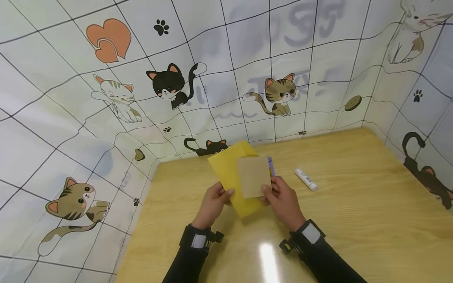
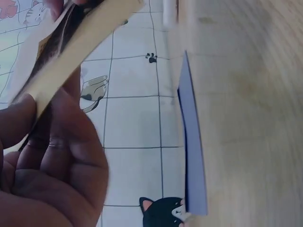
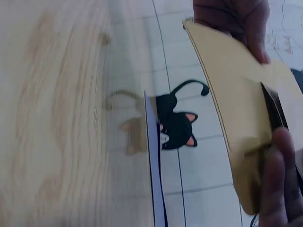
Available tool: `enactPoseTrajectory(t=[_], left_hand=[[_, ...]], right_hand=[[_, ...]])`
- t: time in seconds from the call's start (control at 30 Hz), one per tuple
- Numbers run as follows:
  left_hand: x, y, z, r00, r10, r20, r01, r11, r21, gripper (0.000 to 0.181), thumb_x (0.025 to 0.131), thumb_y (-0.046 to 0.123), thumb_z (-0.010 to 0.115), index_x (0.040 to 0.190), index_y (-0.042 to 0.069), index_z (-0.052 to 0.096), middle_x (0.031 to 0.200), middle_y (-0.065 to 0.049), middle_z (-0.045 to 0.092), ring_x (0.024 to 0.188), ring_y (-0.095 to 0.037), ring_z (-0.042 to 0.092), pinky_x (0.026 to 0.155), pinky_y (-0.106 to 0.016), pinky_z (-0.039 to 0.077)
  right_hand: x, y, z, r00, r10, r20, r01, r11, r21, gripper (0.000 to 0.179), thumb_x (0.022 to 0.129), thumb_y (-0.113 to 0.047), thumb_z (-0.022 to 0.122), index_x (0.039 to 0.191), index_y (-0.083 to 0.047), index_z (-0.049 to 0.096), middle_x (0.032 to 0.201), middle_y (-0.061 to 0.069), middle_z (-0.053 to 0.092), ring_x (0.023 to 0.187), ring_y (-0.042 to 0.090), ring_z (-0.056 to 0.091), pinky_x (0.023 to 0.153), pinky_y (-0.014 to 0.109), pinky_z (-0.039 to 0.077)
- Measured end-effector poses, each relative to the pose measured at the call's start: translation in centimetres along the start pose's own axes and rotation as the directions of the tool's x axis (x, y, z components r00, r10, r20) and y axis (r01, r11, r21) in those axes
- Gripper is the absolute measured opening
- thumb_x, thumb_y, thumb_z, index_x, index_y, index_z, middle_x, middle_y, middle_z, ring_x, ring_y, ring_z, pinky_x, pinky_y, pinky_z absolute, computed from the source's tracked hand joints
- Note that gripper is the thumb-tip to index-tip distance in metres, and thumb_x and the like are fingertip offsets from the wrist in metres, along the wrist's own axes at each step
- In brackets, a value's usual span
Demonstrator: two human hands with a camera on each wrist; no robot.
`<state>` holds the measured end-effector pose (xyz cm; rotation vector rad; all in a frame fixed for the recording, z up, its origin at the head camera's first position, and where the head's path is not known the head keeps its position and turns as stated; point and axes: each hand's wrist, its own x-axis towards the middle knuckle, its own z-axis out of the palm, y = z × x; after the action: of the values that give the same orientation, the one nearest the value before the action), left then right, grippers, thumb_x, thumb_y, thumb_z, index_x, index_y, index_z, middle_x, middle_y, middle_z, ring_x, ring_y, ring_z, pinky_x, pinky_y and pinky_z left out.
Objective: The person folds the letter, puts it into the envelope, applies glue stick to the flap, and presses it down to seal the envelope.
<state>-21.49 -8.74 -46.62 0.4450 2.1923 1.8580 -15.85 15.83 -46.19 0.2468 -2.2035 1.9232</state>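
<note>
In the head view my left hand [image 1: 212,202] pinches the lower left edge of a yellow folded paper piece [image 1: 226,167], thumb in front. My right hand [image 1: 284,202] grips a small tan card [image 1: 254,177] at its lower right corner, thumb on its face. The card overlaps the yellow paper, and both are held up over the table. Seen from the left wrist, the left fingers [image 2: 71,142] curl behind the paper's edge. A dark gap shows between the layers in the right wrist view, close to the right hand's fingers [image 3: 279,175].
A purple folded paper [image 1: 271,166] is on the table behind the held pieces; it shows as a thin raised sheet in the left wrist view. A white glue stick [image 1: 306,179] lies to the right on the wooden table [image 1: 354,220]. Cat-printed sheeting [image 1: 226,78] borders the table's back and sides.
</note>
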Motion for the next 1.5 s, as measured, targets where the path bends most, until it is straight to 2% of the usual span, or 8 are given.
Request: enactPoseTrajectory(t=[0.13,0.43,0.5,0.67,0.87,1.1,1.3,1.5], left_hand=[[-0.1,-0.9,0.3,0.999,-0.004,0.037,0.005,0.999,-0.043,0.032,0.100,0.023,0.056,0.128,0.008,0.056,0.115,-0.014,0.071,0.100,-0.029,0.067,0.080,-0.043,0.059],[0.4,-1.8,0.5,0.996,0.006,0.091,0.005,0.992,-0.129,0.032,0.101,0.021,0.054,0.130,0.007,0.053,0.114,-0.016,0.070,0.099,-0.035,0.066,0.074,-0.042,0.061],[0.4,-1.9,0.5,0.995,0.020,0.102,-0.006,0.991,-0.137,0.032,0.101,0.020,0.053,0.131,0.007,0.053,0.115,-0.016,0.070,0.100,-0.035,0.066,0.075,-0.043,0.061],[0.4,-2.5,0.4,0.994,0.045,0.104,-0.031,0.991,-0.132,0.031,0.101,0.018,0.052,0.131,0.008,0.054,0.114,-0.015,0.070,0.100,-0.036,0.066,0.075,-0.047,0.061],[0.5,-3.0,0.4,0.994,0.067,0.085,-0.058,0.993,-0.099,0.031,0.100,0.020,0.056,0.130,0.010,0.056,0.115,-0.015,0.070,0.099,-0.034,0.066,0.074,-0.044,0.061],[0.6,-3.0,0.4,0.995,0.081,0.065,-0.081,0.997,-0.005,0.033,0.098,0.024,0.058,0.131,0.015,0.057,0.113,-0.013,0.072,0.096,-0.029,0.068,0.070,-0.040,0.061],[0.6,-2.8,0.5,0.994,0.094,0.053,-0.095,0.995,0.016,0.031,0.097,0.024,0.060,0.127,0.014,0.059,0.111,-0.015,0.072,0.094,-0.028,0.068,0.069,-0.041,0.062],[0.4,-2.6,0.6,0.995,0.077,0.070,-0.077,0.997,-0.012,0.032,0.097,0.021,0.062,0.127,0.012,0.059,0.112,-0.016,0.072,0.094,-0.029,0.069,0.070,-0.045,0.061]], right_hand=[[-0.2,-0.5,-0.7,0.991,0.027,-0.128,-0.037,0.996,-0.078,0.026,0.102,-0.024,0.054,0.119,-0.005,0.056,0.104,0.015,0.075,0.081,0.021,0.070,0.074,0.030,0.059],[0.3,3.6,-1.4,0.963,0.037,-0.265,-0.012,0.996,0.093,0.030,0.104,-0.027,0.046,0.114,0.001,0.038,0.112,0.022,0.053,0.089,0.025,0.070,0.076,0.032,0.060],[0.2,4.0,-1.2,0.960,0.036,-0.279,0.000,0.992,0.126,0.032,0.104,-0.027,0.048,0.115,0.001,0.040,0.113,0.022,0.054,0.090,0.027,0.070,0.076,0.032,0.060],[0.1,4.5,-0.7,0.961,0.029,-0.276,-0.012,0.998,0.063,0.031,0.099,-0.032,0.057,0.114,-0.004,0.056,0.109,0.018,0.066,0.089,0.021,0.069,0.074,0.031,0.060],[0.0,5.0,0.1,0.975,-0.048,-0.216,0.004,0.980,-0.201,0.021,0.095,-0.037,0.064,0.103,-0.019,0.068,0.093,0.001,0.074,0.084,0.009,0.066,0.068,0.031,0.058],[0.0,4.8,0.3,0.999,-0.022,-0.040,0.014,0.981,-0.195,0.019,0.095,-0.040,0.064,0.098,-0.022,0.068,0.085,-0.003,0.072,0.078,0.008,0.065,0.069,0.034,0.059],[0.4,4.8,-0.3,0.990,-0.073,-0.120,0.054,0.986,-0.155,0.023,0.096,-0.029,0.063,0.118,-0.020,0.067,0.103,0.002,0.073,0.088,0.010,0.065,0.072,0.022,0.056],[-0.1,1.5,0.0,0.976,-0.127,-0.176,0.095,0.979,-0.181,0.016,0.092,-0.007,0.066,0.107,-0.005,0.072,0.103,0.012,0.074,0.080,0.016,0.065,0.064,0.017,0.052]])
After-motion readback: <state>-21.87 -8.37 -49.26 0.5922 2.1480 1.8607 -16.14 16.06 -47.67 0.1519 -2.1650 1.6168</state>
